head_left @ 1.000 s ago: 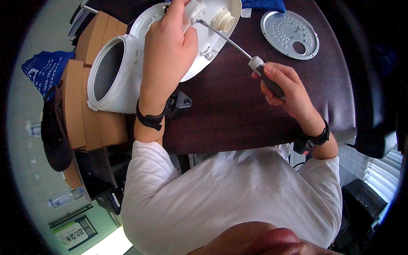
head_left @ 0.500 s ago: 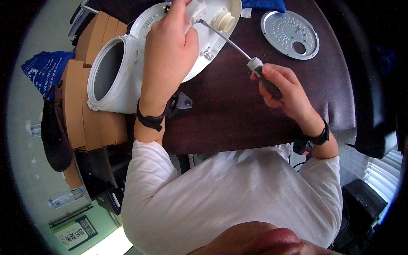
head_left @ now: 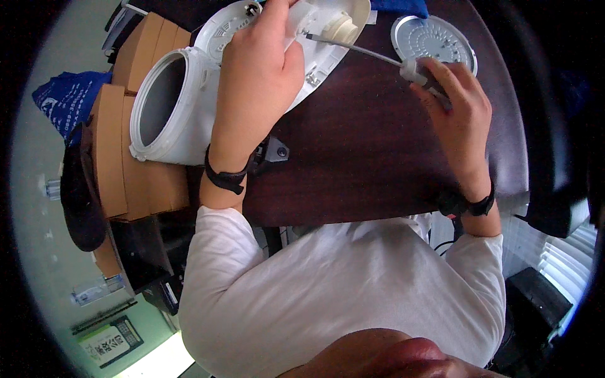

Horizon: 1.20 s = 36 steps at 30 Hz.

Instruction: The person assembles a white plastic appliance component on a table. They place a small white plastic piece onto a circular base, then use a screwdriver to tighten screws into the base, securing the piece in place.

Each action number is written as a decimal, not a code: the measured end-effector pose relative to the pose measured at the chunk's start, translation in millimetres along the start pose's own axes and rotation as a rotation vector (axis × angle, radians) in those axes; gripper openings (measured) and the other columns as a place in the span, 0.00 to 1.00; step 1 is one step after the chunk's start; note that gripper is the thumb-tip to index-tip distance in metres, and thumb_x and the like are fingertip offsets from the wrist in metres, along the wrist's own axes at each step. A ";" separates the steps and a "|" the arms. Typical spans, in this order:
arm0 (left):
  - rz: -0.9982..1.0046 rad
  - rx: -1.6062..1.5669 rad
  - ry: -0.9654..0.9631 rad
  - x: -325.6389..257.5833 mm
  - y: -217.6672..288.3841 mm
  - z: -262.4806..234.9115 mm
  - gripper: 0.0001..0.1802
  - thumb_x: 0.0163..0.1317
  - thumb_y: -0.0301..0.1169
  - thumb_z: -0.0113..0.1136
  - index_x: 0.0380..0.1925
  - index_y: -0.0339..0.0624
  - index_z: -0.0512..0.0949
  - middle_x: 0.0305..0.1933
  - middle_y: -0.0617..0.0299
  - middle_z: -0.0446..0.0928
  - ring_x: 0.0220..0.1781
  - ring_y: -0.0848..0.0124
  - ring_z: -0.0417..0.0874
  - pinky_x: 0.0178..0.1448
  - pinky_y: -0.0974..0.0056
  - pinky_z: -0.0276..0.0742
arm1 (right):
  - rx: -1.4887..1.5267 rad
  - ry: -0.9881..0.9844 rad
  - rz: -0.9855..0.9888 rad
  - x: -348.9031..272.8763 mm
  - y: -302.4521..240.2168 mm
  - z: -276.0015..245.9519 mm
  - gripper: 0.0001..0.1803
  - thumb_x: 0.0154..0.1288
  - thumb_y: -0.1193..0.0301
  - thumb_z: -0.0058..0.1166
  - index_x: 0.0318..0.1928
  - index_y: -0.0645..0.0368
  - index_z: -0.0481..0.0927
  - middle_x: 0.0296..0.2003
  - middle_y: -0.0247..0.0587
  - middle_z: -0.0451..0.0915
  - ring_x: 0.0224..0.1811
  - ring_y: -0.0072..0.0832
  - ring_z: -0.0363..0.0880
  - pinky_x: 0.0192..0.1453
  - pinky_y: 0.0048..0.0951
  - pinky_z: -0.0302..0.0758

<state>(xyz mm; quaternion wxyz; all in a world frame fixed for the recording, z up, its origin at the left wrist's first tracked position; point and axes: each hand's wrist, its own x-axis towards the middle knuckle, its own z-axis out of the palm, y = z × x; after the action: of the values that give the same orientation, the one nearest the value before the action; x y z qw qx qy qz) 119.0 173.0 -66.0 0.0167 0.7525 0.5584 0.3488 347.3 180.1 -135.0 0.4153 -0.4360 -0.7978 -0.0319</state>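
My right hand is closed round the grey handle of a screwdriver. The shaft runs left, and its tip reaches a small white plastic part beside my left thumb. My left hand is closed on that part, its fingertips partly beyond the top edge. Beneath it lies a large white plastic housing with a cream round fitting and small metal pieces. Left of my left forearm, a white ring-shaped opening shows a dark inside.
A round metal plate with holes lies at the far right of the dark table. Cardboard boxes stand along the left side, with a blue bag by them. Blue cloth lies at the top edge.
My right hand has moved up and right with the screwdriver, whose shaft now lies flatter. The white part, housing and left hand have shifted slightly right.
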 end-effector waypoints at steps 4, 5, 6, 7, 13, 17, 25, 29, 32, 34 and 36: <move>-0.056 0.016 0.000 4.0 -2.9 -1.5 0.21 0.56 0.21 0.44 0.52 0.38 0.68 0.43 0.47 0.77 0.48 0.58 0.79 0.51 0.62 0.72 | 0.167 0.016 0.083 -4.1 7.9 7.9 0.16 0.52 0.68 0.61 0.43 0.52 0.78 0.28 0.37 0.74 0.25 0.32 0.74 0.31 0.30 0.71; -0.054 0.001 0.004 5.2 -7.1 -1.9 0.21 0.56 0.21 0.43 0.52 0.38 0.68 0.44 0.47 0.77 0.48 0.59 0.79 0.51 0.63 0.72 | 0.236 0.004 0.118 -5.7 8.7 10.2 0.15 0.53 0.67 0.61 0.43 0.54 0.78 0.28 0.37 0.74 0.25 0.31 0.74 0.31 0.29 0.71; -0.052 -0.013 0.009 5.7 -12.5 -1.8 0.21 0.56 0.21 0.43 0.52 0.38 0.68 0.44 0.48 0.77 0.49 0.59 0.79 0.52 0.63 0.71 | 0.372 -0.061 0.236 -6.8 6.9 9.9 0.14 0.55 0.67 0.60 0.42 0.56 0.78 0.27 0.36 0.74 0.25 0.29 0.74 0.30 0.28 0.70; -0.050 -0.027 0.013 6.1 -15.7 -1.4 0.21 0.56 0.21 0.43 0.52 0.37 0.68 0.44 0.48 0.77 0.49 0.60 0.79 0.52 0.64 0.71 | 0.509 -0.127 0.356 -8.4 3.0 8.6 0.13 0.56 0.67 0.59 0.40 0.58 0.77 0.27 0.35 0.74 0.25 0.26 0.74 0.29 0.27 0.70; -0.086 -0.124 -0.024 6.5 -13.7 -3.4 0.21 0.56 0.20 0.44 0.52 0.36 0.68 0.44 0.48 0.77 0.49 0.63 0.79 0.52 0.64 0.71 | 1.368 -0.478 0.895 -8.3 -12.4 22.8 0.10 0.61 0.66 0.52 0.28 0.58 0.72 0.20 0.31 0.70 0.20 0.19 0.69 0.24 0.22 0.65; -0.045 -0.098 -0.002 6.8 -16.8 -3.4 0.20 0.56 0.20 0.44 0.51 0.37 0.68 0.42 0.49 0.78 0.46 0.62 0.80 0.50 0.64 0.72 | 1.554 -0.504 0.873 13.3 -26.8 40.2 0.12 0.61 0.62 0.53 0.31 0.60 0.73 0.17 0.29 0.67 0.17 0.20 0.67 0.22 0.23 0.65; -0.100 -0.050 -0.030 5.0 -12.9 -8.6 0.21 0.55 0.22 0.46 0.51 0.40 0.68 0.36 0.46 0.78 0.38 0.55 0.82 0.43 0.60 0.75 | 1.630 -0.398 0.831 65.0 -67.7 76.3 0.14 0.61 0.60 0.53 0.36 0.59 0.75 0.18 0.30 0.66 0.19 0.21 0.66 0.23 0.24 0.64; -0.028 0.048 0.034 3.6 -17.6 -2.9 0.22 0.55 0.22 0.47 0.52 0.42 0.68 0.35 0.45 0.78 0.37 0.53 0.81 0.41 0.57 0.75 | 1.600 -0.285 0.812 69.9 -71.0 85.9 0.13 0.60 0.63 0.53 0.32 0.63 0.75 0.17 0.34 0.70 0.15 0.23 0.69 0.19 0.26 0.67; -0.011 0.035 0.051 2.1 -20.2 -4.4 0.22 0.54 0.22 0.47 0.52 0.42 0.68 0.36 0.45 0.78 0.38 0.53 0.81 0.42 0.56 0.75 | 1.611 -0.265 0.767 72.6 -73.1 88.8 0.13 0.60 0.65 0.53 0.31 0.64 0.75 0.18 0.34 0.70 0.16 0.23 0.69 0.19 0.27 0.68; -0.098 -0.007 -0.002 3.4 -15.9 -6.7 0.22 0.54 0.22 0.47 0.52 0.42 0.68 0.36 0.45 0.78 0.39 0.53 0.81 0.42 0.56 0.75 | 1.591 -0.256 0.756 72.4 -73.5 88.9 0.12 0.60 0.65 0.53 0.31 0.64 0.75 0.18 0.34 0.70 0.16 0.23 0.69 0.19 0.27 0.68; -0.098 -0.024 -0.009 4.0 -17.2 -6.1 0.22 0.54 0.22 0.47 0.52 0.43 0.68 0.36 0.45 0.78 0.39 0.53 0.81 0.43 0.56 0.75 | 1.589 -0.250 0.738 72.7 -71.9 89.8 0.12 0.60 0.66 0.53 0.31 0.64 0.75 0.18 0.34 0.70 0.16 0.23 0.70 0.19 0.27 0.68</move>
<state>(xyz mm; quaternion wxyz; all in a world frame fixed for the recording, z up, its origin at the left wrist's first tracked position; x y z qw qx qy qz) 101.9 180.7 -66.5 0.0451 0.7256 0.5902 0.3509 218.4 221.4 -121.1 0.4892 -0.2483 -0.4322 0.7157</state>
